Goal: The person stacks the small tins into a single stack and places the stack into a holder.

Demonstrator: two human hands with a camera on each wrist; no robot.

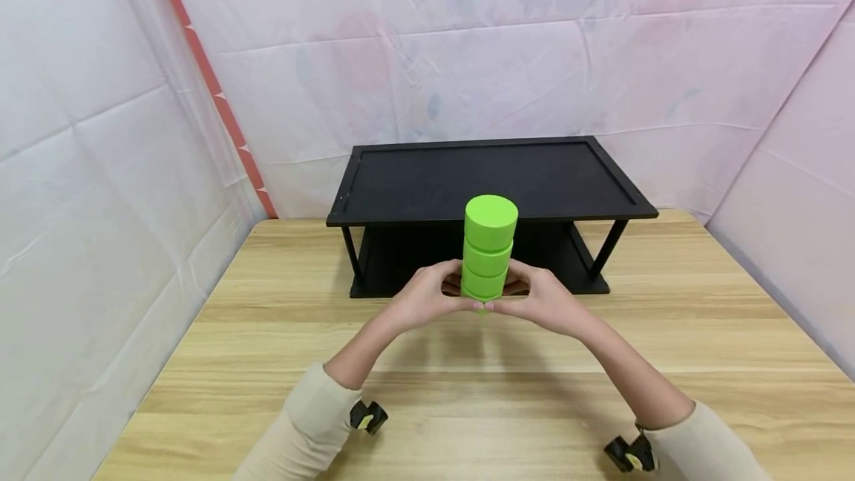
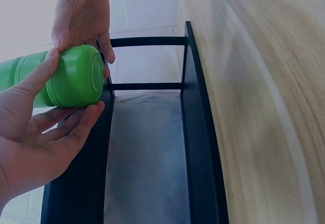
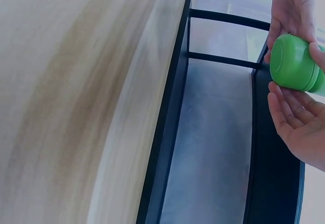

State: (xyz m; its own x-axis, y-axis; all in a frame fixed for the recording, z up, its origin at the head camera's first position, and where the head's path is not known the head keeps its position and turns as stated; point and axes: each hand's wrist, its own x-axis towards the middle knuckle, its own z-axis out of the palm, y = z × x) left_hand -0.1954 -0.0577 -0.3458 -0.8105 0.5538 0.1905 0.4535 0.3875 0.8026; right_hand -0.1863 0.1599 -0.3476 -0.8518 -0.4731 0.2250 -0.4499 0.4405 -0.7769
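Observation:
A bright green cylindrical container [image 1: 487, 251] with ring grooves around its side stands upright in the air between both hands. My left hand [image 1: 421, 297] grips its lower part from the left, thumb in front and fingers reaching behind. On the opposite side my right hand [image 1: 548, 301] grips it the same way, and the two thumb tips nearly meet near the base. From the left wrist, the container's rounded bottom [image 2: 84, 76] shows between the hands. In the right wrist view, the bottom end [image 3: 292, 61] is smooth. Some fingers are hidden behind the container.
Behind the hands a black two-tier shelf [image 1: 467, 177] stands on the wooden table [image 1: 280, 347], its lower tier partly covered by the container and hands. Pale printed sheets [image 1: 467, 73] hang behind and beside the table.

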